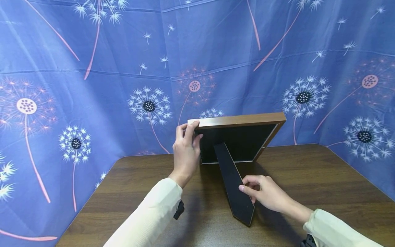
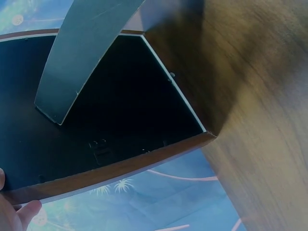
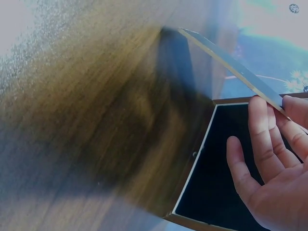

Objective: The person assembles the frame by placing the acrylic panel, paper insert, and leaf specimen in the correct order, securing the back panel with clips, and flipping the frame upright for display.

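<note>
A brown picture frame [image 1: 242, 120] stands tilted on the table with its black back panel [image 1: 247, 139] facing me. From that panel a black easel stand [image 1: 232, 181] swings out toward me, its pointed end low over the tabletop. My left hand [image 1: 187, 151] grips the frame's upper left corner, fingers over the top edge and thumb at the back. With thumb and fingers my right hand [image 1: 266, 192] pinches the right edge of the stand, below its middle. In the right wrist view the stand [image 3: 231, 67] shows edge-on between thumb and fingers.
The brown wood-grain table [image 1: 139, 192] spreads under everything, with shadows below the frame and arms. Close behind its back edge hangs a blue cloth [image 1: 117, 113] printed with dandelions. Dark straps [image 1: 179, 210] show at my pale sleeves.
</note>
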Motion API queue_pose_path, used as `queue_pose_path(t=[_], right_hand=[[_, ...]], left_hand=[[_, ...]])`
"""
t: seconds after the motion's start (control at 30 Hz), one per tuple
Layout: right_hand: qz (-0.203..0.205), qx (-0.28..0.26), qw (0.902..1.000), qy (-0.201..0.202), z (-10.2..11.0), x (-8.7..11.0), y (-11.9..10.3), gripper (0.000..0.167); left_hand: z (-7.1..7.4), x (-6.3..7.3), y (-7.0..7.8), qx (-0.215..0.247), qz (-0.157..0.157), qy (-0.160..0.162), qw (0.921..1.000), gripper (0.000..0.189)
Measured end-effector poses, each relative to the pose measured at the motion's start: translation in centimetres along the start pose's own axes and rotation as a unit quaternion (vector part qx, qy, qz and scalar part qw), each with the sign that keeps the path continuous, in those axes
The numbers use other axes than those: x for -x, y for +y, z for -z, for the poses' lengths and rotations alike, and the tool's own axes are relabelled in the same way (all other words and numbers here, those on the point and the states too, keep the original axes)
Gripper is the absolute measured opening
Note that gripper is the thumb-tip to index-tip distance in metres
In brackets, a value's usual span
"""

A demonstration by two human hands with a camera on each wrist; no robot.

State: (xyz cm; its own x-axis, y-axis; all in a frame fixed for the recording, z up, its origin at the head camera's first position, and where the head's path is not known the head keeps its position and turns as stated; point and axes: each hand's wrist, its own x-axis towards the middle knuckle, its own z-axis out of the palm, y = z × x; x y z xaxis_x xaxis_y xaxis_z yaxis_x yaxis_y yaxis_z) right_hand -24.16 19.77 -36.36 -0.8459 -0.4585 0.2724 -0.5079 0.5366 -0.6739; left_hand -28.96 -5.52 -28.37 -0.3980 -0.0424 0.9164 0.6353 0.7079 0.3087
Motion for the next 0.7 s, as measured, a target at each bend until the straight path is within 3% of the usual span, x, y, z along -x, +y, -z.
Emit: queue_pose_path(t=[0.7], right_hand=[[-0.009,-0.013,0.9999,-0.007,-0.3,0.16,0.73,0.013]], left_hand=[[0.19,0.92,-0.06,0.017,-0.019,-0.007,0.9997,0.04]])
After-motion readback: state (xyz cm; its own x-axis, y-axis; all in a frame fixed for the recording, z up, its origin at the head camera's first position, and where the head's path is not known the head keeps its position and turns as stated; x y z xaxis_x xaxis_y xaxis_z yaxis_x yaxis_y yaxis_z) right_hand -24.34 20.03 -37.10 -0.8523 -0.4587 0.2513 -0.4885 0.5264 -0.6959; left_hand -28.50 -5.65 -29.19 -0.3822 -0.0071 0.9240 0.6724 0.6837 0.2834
